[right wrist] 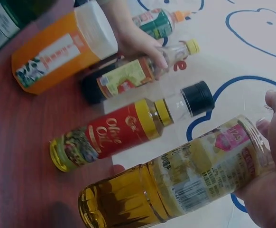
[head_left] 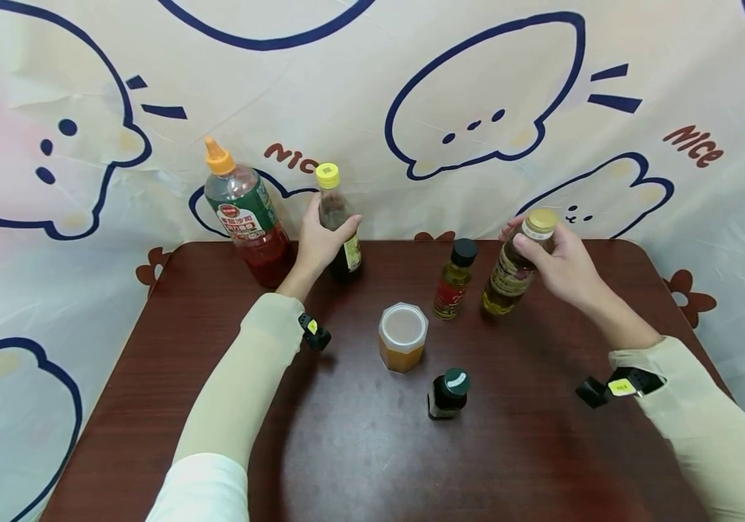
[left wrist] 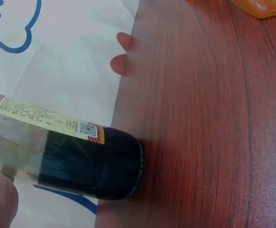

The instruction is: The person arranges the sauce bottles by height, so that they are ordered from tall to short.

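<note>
My left hand (head_left: 321, 235) grips a bottle of dark liquid (head_left: 349, 259) with a yellow cap at the back of the table. In the left wrist view, a pale label runs along this dark bottle (left wrist: 88, 159). On the right, my right hand (head_left: 564, 264) holds a larger oil bottle (head_left: 508, 281) with a gold cap, its fingers around the upper part. The oil bottle tilts slightly in the head view; I cannot tell if its base touches the table. Just left of it stands a small olive oil bottle (head_left: 450, 290) with a black cap and red label (right wrist: 116, 130).
A large red-sauce bottle (head_left: 248, 217) with an orange nozzle cap stands left of my left hand. Mid-table are a white-lidded orange jar (head_left: 402, 348) and a small dark bottle (head_left: 445, 399) with a green cap. A patterned cloth (head_left: 320, 80) hangs behind the brown table (head_left: 359, 457).
</note>
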The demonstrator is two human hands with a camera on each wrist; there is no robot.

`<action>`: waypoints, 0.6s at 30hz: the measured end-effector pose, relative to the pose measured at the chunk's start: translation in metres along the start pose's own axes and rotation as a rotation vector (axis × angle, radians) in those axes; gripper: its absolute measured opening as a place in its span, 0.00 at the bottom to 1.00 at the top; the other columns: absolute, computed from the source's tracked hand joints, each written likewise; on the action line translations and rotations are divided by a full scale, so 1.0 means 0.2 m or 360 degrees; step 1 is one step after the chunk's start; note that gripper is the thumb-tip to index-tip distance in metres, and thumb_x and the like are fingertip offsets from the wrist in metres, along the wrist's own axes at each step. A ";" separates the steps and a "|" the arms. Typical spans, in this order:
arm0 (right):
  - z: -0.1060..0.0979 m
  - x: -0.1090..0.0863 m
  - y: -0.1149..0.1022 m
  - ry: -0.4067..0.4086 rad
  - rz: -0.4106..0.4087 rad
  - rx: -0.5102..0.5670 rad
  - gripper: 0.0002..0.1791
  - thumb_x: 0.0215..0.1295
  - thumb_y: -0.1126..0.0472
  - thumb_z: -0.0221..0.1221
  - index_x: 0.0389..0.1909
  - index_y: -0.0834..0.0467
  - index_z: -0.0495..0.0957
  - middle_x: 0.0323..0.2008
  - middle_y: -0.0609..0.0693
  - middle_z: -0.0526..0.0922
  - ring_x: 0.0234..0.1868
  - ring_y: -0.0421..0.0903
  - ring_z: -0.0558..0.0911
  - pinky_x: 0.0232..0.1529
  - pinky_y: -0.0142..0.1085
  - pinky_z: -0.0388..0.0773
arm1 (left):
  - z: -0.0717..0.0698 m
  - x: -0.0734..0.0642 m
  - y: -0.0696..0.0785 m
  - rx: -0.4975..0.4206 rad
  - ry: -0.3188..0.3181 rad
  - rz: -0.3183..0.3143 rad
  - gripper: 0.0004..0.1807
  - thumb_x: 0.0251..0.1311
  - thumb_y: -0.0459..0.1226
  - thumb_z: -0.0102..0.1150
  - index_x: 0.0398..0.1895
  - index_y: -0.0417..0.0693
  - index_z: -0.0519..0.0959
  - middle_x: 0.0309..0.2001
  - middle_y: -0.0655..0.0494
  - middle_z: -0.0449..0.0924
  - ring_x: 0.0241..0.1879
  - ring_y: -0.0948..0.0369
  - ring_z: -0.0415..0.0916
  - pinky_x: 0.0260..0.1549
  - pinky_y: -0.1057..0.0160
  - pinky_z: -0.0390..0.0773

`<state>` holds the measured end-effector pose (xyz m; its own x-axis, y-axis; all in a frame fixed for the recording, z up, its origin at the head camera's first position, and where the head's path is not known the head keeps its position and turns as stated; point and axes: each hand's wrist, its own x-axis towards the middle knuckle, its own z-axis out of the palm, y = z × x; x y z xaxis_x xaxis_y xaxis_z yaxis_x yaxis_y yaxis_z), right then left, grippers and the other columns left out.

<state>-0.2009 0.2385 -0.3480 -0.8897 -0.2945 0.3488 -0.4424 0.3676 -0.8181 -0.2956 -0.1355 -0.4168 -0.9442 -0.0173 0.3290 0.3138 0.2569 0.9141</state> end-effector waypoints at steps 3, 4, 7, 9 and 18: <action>0.00 0.07 0.00 -0.0015 0.0046 -0.0020 0.15 0.79 0.61 0.51 0.57 0.67 0.73 0.50 0.55 0.81 0.52 0.41 0.79 0.53 0.31 0.72 | -0.01 0.00 0.00 0.0010 0.0004 0.0001 0.31 0.61 0.42 0.71 0.63 0.42 0.69 0.59 0.46 0.76 0.60 0.54 0.74 0.61 0.52 0.74; 0.00 0.09 0.00 -0.0022 0.0062 -0.0026 0.15 0.79 0.60 0.51 0.57 0.67 0.73 0.50 0.55 0.81 0.52 0.41 0.79 0.53 0.31 0.72 | -0.01 0.00 0.00 0.0015 0.0005 -0.0001 0.31 0.61 0.42 0.71 0.63 0.42 0.69 0.59 0.46 0.76 0.60 0.54 0.74 0.61 0.52 0.74; 0.00 0.15 0.01 -0.0040 0.0093 -0.0035 0.17 0.79 0.58 0.51 0.58 0.66 0.73 0.51 0.57 0.81 0.53 0.42 0.79 0.53 0.33 0.73 | -0.01 -0.01 0.00 0.0026 0.0011 -0.0013 0.31 0.61 0.42 0.71 0.64 0.42 0.69 0.59 0.46 0.76 0.60 0.54 0.74 0.61 0.51 0.74; 0.00 0.19 0.01 -0.0054 0.0114 -0.0024 0.17 0.79 0.57 0.52 0.58 0.64 0.73 0.52 0.57 0.81 0.53 0.43 0.79 0.52 0.35 0.73 | -0.01 -0.01 0.00 0.0025 0.0012 -0.0024 0.31 0.62 0.41 0.70 0.64 0.43 0.69 0.59 0.46 0.76 0.60 0.53 0.74 0.62 0.51 0.74; 0.03 0.35 0.05 -0.0107 0.0192 0.0027 0.18 0.79 0.52 0.52 0.58 0.60 0.73 0.55 0.59 0.79 0.55 0.45 0.78 0.58 0.49 0.72 | 0.00 -0.01 0.01 0.0031 -0.0002 -0.0041 0.31 0.62 0.43 0.70 0.64 0.44 0.68 0.60 0.47 0.75 0.61 0.52 0.74 0.61 0.49 0.74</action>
<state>-0.2668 0.2152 -0.3341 -0.9264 -0.3079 0.2167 -0.3304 0.3890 -0.8599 -0.2937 -0.1354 -0.4159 -0.9520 -0.0231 0.3052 0.2874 0.2754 0.9174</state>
